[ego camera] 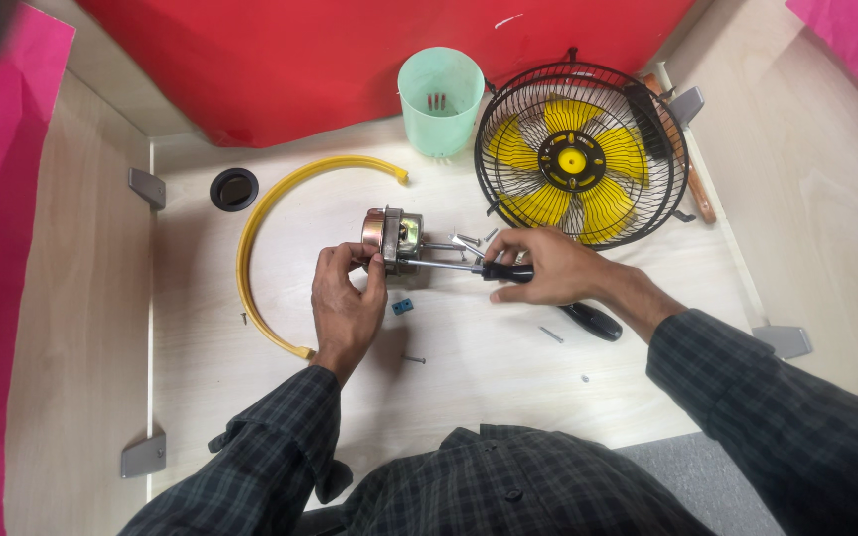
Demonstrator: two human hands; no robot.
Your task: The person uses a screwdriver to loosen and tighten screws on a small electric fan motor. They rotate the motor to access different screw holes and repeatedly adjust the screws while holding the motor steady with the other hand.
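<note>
Motor (392, 236) left of fan (580, 154)

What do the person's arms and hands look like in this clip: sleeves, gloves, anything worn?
Both arms wear long sleeves of a dark checked shirt, charcoal with a faint lighter grid. The left sleeve has a loose, unbuttoned cuff that flaps open at the wrist; the right sleeve ends just past the wrist. The left hand and right hand are bare: no gloves, and no watch or rings visible.

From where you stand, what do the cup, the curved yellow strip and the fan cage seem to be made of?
The pale green cup looks like translucent plastic: light glows through its matte wall. The curved yellow strip seems to be plastic or rubber trim, smooth and evenly coloured; which one I cannot tell. The fan cage looks like thin metal wire coated glossy black, enclosing shiny yellow blades, probably plastic.
</note>
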